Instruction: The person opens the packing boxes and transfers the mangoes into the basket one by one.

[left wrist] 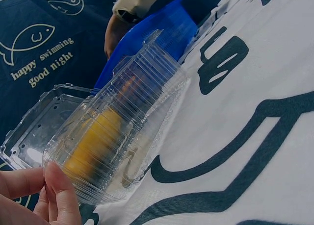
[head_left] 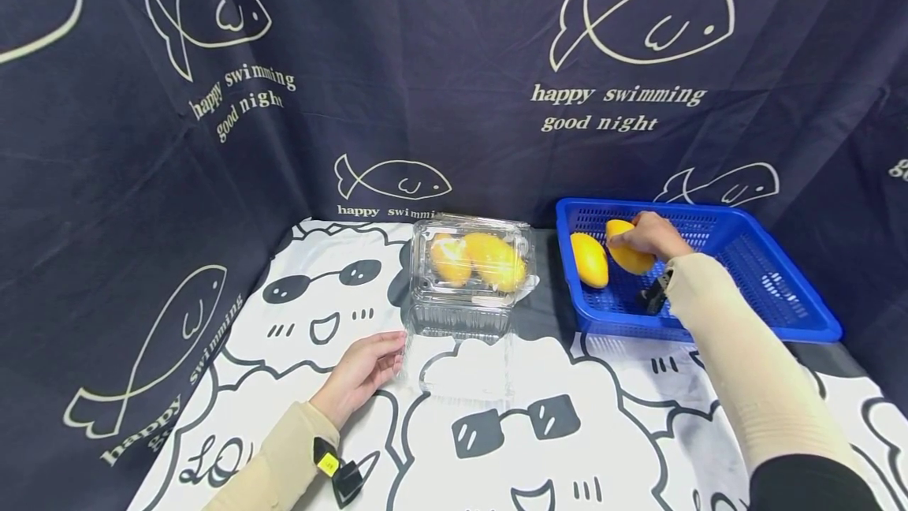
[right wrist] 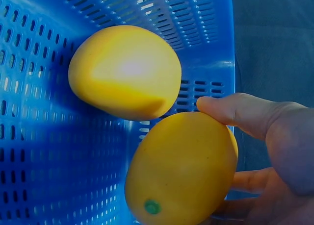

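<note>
My right hand (head_left: 653, 235) grips a yellow mango (head_left: 630, 247) inside the blue basket (head_left: 773, 330). In the right wrist view that mango (right wrist: 181, 171) shows a green stem spot, with the thumb along its side. Beside it, a second mango (head_left: 589, 260) lies at the basket's left end. My left hand (head_left: 362, 373) pinches the edge of a clear plastic box (left wrist: 132, 97) between thumb and fingers. Several yellow mangoes (head_left: 489, 259) show through clear plastic (head_left: 471, 298) just behind; the left wrist view shows yellow fruit (left wrist: 93, 146) through the ribbed wall.
A patterned white cloth (head_left: 340, 298) covers the table. A dark fabric curtain (head_left: 426, 101) with fish drawings hangs behind and at the sides. Dark wrist devices (head_left: 347, 479) sit on both wrists; the right one hangs over the basket's front part.
</note>
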`<action>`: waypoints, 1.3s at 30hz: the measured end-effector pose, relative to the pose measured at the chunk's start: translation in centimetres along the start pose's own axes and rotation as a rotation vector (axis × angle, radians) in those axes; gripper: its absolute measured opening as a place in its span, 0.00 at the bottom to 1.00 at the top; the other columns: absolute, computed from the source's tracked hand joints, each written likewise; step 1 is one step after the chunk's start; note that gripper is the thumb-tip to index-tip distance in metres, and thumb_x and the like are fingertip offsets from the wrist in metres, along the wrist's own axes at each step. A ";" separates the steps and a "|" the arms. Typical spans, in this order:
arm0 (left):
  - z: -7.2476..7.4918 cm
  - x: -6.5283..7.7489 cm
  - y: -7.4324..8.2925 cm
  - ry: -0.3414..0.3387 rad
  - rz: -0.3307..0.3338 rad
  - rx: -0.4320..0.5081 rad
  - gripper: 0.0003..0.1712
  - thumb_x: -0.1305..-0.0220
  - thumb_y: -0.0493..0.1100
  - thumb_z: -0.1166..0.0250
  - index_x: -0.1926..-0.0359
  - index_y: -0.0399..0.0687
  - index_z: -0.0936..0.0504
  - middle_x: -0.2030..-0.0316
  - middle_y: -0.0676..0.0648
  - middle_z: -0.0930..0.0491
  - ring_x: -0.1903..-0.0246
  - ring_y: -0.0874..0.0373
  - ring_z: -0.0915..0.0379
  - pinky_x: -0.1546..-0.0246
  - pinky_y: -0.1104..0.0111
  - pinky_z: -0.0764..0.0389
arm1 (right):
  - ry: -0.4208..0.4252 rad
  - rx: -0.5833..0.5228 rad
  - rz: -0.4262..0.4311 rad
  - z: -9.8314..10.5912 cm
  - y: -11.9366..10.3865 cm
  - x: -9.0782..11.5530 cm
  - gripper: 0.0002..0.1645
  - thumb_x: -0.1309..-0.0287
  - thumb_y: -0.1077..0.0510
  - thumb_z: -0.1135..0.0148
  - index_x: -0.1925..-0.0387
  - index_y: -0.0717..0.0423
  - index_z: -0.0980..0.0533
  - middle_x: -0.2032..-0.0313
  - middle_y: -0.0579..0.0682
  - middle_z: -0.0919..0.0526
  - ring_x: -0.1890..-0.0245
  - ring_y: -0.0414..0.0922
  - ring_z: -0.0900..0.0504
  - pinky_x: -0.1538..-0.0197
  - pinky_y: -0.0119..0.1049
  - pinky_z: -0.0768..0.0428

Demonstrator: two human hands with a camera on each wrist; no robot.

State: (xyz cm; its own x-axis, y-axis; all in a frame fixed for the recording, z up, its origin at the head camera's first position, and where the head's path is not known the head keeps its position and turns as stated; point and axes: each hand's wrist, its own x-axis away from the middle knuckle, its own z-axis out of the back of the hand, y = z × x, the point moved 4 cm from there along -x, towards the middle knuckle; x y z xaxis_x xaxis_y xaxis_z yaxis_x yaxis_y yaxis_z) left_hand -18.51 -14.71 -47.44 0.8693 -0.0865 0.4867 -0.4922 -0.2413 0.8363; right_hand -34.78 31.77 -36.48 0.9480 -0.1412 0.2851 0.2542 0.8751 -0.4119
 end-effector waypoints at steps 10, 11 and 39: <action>-0.1 0.1 0.1 -0.005 -0.003 -0.008 0.23 0.34 0.37 0.41 0.40 0.31 0.29 0.68 0.53 0.23 0.70 0.65 0.28 0.67 0.78 0.20 | -0.039 -0.021 -0.054 -0.4 0.6 -0.2 0.40 0.39 0.44 0.39 0.43 0.75 0.39 0.54 0.68 0.30 0.60 0.58 0.25 0.63 0.41 0.18; -0.1 0.1 0.1 -0.004 -0.002 -0.007 0.23 0.34 0.37 0.41 0.40 0.31 0.29 0.68 0.53 0.23 0.70 0.65 0.28 0.67 0.78 0.20 | -0.044 -0.026 -0.055 -0.5 0.7 -0.1 0.40 0.39 0.45 0.39 0.43 0.75 0.39 0.54 0.69 0.30 0.59 0.58 0.25 0.62 0.41 0.18; 0.0 0.1 -0.1 -0.005 -0.010 0.004 0.24 0.34 0.36 0.40 0.40 0.30 0.30 0.68 0.52 0.23 0.70 0.65 0.27 0.68 0.78 0.19 | -0.092 -0.022 -0.111 -2.2 1.7 -1.5 0.39 0.39 0.46 0.39 0.46 0.77 0.39 0.58 0.65 0.34 0.62 0.56 0.28 0.65 0.38 0.21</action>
State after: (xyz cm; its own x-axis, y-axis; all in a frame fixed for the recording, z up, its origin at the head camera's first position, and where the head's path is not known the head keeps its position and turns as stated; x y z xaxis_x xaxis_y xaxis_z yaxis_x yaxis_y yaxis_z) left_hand -18.43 -14.74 -47.47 0.8746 -0.0888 0.4766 -0.4830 -0.2462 0.8403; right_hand -35.32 32.41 -39.51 0.8925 -0.1922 0.4080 0.3615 0.8458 -0.3924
